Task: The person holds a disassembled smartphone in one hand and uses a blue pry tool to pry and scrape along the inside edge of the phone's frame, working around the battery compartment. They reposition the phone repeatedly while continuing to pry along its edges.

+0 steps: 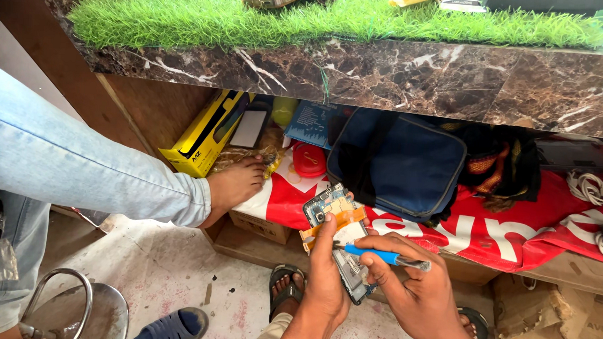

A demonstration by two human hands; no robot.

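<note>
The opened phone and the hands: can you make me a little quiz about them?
1. True or false: the right hand holds a blue-handled screwdriver.
2. Which hand grips the opened phone? A) the left hand B) the right hand C) neither
3. Fill in: the blue bag lies on a ____ cloth.

Key: 1 true; 2 A; 3 red.
</note>
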